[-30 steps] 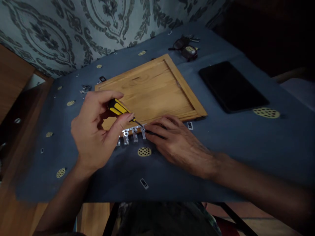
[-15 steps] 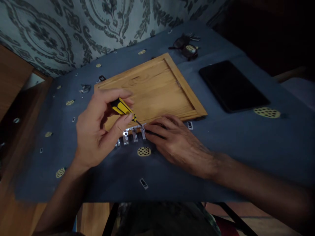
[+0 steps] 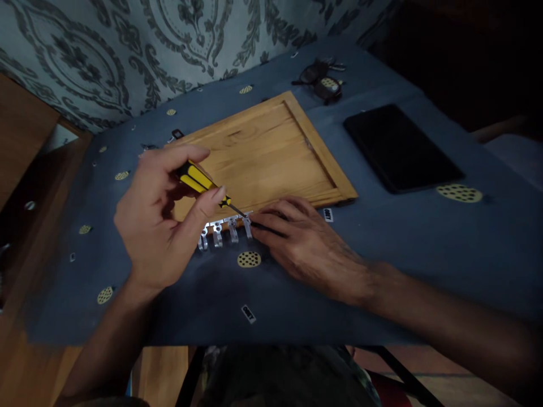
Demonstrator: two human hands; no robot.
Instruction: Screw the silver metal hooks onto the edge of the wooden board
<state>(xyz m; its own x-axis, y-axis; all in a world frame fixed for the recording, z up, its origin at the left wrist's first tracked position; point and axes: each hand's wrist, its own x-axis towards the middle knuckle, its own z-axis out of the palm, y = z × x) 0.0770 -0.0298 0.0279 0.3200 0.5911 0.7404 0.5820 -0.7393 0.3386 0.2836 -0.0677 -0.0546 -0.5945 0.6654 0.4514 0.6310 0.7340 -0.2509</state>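
Observation:
My left hand (image 3: 148,226) is closed around the handle of a yellow and black screwdriver (image 3: 197,179). The thin shaft slants down to the right, its tip at the last hook of a silver metal hook rail (image 3: 218,227). That rail, with several hooks, lies along the near edge of a framed wooden panel (image 3: 258,164). At the rail's right end, my right hand (image 3: 309,249) has its fingers bent and pressed together against the rail and the panel's edge. Its fingertips are partly hidden, as is the left end of the rail behind my left hand.
A black tablet (image 3: 403,148) lies right of the panel on the blue patterned tablecloth (image 3: 297,316). Dark sunglasses (image 3: 320,82) rest at the back. Small metal pieces (image 3: 148,147) sit beyond my left hand. A patterned curtain (image 3: 190,39) hangs behind the table.
My left hand and the screwdriver handle have shifted left and tilted lower, while the tip stays at the same hook. More of the hook rail shows. My right hand has hardly moved.

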